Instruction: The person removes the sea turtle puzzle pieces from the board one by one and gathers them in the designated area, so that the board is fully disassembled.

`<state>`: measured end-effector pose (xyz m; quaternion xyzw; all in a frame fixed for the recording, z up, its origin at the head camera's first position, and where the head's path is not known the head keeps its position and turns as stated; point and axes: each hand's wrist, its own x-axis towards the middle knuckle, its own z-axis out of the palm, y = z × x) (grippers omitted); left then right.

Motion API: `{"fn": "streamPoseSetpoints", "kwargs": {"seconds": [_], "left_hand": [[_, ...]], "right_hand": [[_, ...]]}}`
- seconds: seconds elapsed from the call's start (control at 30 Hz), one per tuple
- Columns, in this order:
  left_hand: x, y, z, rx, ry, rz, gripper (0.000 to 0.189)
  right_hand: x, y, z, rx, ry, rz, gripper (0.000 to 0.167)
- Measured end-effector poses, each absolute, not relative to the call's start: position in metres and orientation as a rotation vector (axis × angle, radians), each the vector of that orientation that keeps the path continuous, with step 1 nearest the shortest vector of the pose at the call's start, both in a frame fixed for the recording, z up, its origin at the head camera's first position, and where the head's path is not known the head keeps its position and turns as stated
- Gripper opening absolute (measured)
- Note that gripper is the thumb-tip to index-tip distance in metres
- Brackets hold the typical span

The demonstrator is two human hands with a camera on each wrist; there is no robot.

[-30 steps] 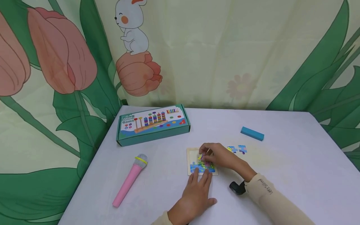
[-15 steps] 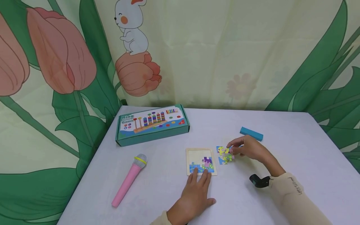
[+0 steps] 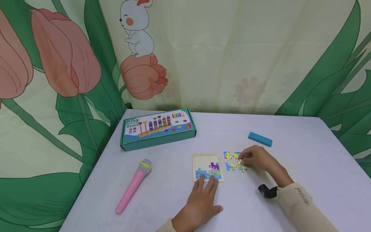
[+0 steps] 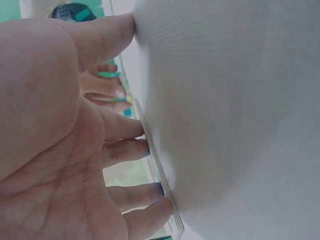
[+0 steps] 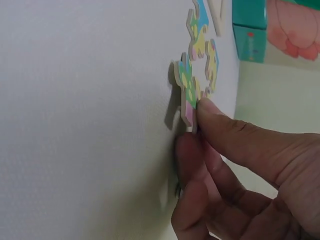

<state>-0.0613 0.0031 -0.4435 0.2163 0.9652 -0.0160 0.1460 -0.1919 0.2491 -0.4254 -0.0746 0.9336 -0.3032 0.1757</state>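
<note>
My left hand (image 3: 200, 202) lies flat with spread fingers, their tips on the near edge of a small wooden puzzle tray (image 3: 193, 164). Inside the tray, blue pieces line the bottom and a purple piece (image 3: 214, 167) sits at the right. My right hand (image 3: 257, 158) is over the loose pieces beside the tray. Between thumb and fingers it pinches a green and pink puzzle piece (image 5: 187, 95), tilted close to the tabletop. Around it lie a yellow and blue piece (image 3: 227, 156), another at the top (image 3: 236, 155) and a blue-cornered one (image 3: 230, 166).
A green Ring Game box (image 3: 157, 130) stands at the back left. On the left lies a pink toy microphone (image 3: 134, 187). A blue block (image 3: 260, 139) rests behind my right hand. Behind the white table (image 3: 304, 154) hangs a printed curtain (image 3: 220, 54).
My right hand has left the tray for the loose pieces on its right, exposing the purple piece. Since half a second ago, the green piece has shifted right, away from its neighbour. My left hand stays put.
</note>
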Motion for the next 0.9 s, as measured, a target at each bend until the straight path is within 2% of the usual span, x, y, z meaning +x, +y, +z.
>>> {"fn": "streamPoseSetpoints", "kwargs": {"seconds": [0.27, 0.43, 0.57, 0.73, 0.9], "left_hand": [[-0.06, 0.002, -0.444, 0.643, 2.792, -0.065, 0.087], [-0.06, 0.003, -0.444, 0.637, 2.781, -0.067, 0.087], [-0.061, 0.003, -0.445, 0.638, 2.781, -0.057, 0.087], [-0.061, 0.003, -0.445, 0.653, 2.79, -0.071, 0.087], [-0.06, 0.002, -0.445, 0.66, 2.803, -0.106, 0.086]], "right_hand": [[-0.188, 0.241, -0.428, -0.199, 2.734, -0.779, 0.028], [-0.185, 0.23, -0.427, -0.233, 2.758, -0.762, 0.021], [-0.183, 0.21, -0.427, -0.461, 2.739, -0.793, 0.015], [-0.182, 0.184, -0.43, -0.846, 2.652, -0.808, 0.024], [-0.18, 0.172, -0.434, -0.831, 2.639, -0.774, 0.024]]}}
